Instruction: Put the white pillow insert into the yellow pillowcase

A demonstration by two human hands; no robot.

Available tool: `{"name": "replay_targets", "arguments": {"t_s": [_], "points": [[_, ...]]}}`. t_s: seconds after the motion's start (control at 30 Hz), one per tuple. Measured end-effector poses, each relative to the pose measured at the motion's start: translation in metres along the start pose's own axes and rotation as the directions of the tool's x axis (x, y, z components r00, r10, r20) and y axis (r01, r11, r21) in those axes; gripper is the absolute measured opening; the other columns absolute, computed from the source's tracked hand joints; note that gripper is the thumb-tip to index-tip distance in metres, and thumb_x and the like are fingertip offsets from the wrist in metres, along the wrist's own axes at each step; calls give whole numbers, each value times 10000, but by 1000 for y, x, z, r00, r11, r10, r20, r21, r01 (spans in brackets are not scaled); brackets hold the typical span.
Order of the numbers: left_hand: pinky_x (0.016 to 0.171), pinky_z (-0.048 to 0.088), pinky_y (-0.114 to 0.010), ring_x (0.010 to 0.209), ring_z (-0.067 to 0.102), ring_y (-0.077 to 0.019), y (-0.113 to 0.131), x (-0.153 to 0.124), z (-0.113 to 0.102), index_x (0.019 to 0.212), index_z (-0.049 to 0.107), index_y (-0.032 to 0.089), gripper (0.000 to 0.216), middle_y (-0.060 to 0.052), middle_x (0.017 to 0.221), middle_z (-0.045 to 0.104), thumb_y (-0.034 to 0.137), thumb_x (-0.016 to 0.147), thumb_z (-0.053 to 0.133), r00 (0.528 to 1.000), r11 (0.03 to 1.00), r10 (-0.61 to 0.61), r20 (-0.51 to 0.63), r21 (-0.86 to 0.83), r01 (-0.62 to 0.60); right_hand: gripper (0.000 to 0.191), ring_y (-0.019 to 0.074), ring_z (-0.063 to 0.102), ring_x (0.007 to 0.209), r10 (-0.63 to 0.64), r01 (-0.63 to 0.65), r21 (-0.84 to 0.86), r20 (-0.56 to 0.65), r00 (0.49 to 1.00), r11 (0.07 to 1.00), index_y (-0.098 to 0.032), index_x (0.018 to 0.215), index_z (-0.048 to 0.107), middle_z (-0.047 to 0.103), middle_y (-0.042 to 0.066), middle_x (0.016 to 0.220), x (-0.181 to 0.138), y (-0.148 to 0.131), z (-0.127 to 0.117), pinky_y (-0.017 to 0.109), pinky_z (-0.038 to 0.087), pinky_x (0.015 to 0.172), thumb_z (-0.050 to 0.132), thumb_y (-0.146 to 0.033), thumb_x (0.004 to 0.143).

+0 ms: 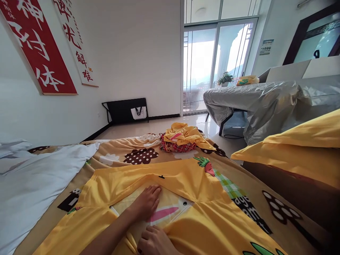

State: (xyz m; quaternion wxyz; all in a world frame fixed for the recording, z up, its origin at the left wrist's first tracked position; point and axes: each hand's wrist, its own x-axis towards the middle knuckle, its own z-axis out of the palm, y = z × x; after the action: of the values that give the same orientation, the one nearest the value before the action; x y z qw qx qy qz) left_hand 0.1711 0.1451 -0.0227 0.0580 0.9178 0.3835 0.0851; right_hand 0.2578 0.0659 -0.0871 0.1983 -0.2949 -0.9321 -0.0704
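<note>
A yellow fabric cover with rabbit and carrot prints is spread across the bed in front of me. Across its middle, a yellow edge arches above a pale area with a pink rabbit-ear shape and a black dot. My left hand lies palm down on that pale area, fingers stretched toward the arched edge. Lower and nearer to me, my right hand rests on the cover with its fingers curled into gathered folds. Part of the right hand is cut off by the bottom of the view.
A patterned brown blanket lies beneath. White bedding is on the left. Folded yellow cloth tops a red plaid bundle at the far edge. More yellow fabric hangs at right, before a table under silver sheeting.
</note>
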Motion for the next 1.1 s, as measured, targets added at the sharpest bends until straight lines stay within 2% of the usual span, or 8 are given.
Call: {"name": "replay_targets", "arguments": {"t_s": [0.1,0.3,0.43,0.53,0.67,0.8,0.93,1.1], "points": [[1126,288,-416,1321,376,-240,-5,15,4,1396,401,138,487,-119,1447,413,287,939,321,998,998,-56,37,-10,56,367,111,431,470,-1,1,12,-21,1000,1000,-170,545,530,509,-24,503,1,1,3,261,199,407,733,-451,667],[1138,244,-451,1376,314,-237,3,43,9,1421,375,139,507,-119,1479,375,332,969,248,984,983,-178,15,40,178,403,109,430,474,-11,12,15,-51,999,1000,-174,535,510,466,-28,480,4,4,16,258,201,407,689,-477,732],[1120,252,-490,1353,339,-271,2,54,12,1371,440,165,494,-115,1449,415,371,978,223,965,964,-263,21,38,262,344,117,426,497,1,-1,-7,-5,1000,1000,-183,574,557,501,-24,498,4,4,21,254,213,425,726,-444,722],[1110,261,-491,1330,365,-270,0,58,10,1298,515,189,480,-98,1401,476,386,984,211,963,963,-268,25,44,267,346,118,398,495,4,-4,10,6,1000,1000,-183,586,566,500,-17,494,5,4,25,250,210,432,700,-457,750],[1095,289,-470,1322,376,-251,3,49,0,1298,518,229,464,-64,1412,466,390,987,214,980,979,-199,30,51,197,410,108,334,472,-3,4,39,-23,1000,999,-177,573,543,434,-16,453,6,4,26,238,194,425,592,-480,845],[1085,310,-474,1378,319,-255,2,25,-12,1412,398,256,473,-57,1490,370,390,972,285,986,991,-118,118,74,110,375,105,314,467,-8,8,20,0,1000,1000,-174,587,558,466,-21,480,6,4,21,249,168,411,648,-468,801],[1110,296,-443,1402,292,-233,-11,1,-20,1441,361,279,499,-39,1514,313,402,960,307,972,990,-127,199,78,114,339,101,343,481,-13,13,23,8,1000,1000,-169,616,574,521,-17,524,5,3,15,248,183,423,686,-450,769],[1103,315,-453,1353,376,-251,-25,-11,-26,1398,433,168,505,-91,1460,405,370,945,337,963,972,-220,157,119,203,370,108,401,474,-19,19,3,-23,1000,1000,-170,605,549,521,-21,528,2,3,15,267,190,411,668,-485,760]]}}
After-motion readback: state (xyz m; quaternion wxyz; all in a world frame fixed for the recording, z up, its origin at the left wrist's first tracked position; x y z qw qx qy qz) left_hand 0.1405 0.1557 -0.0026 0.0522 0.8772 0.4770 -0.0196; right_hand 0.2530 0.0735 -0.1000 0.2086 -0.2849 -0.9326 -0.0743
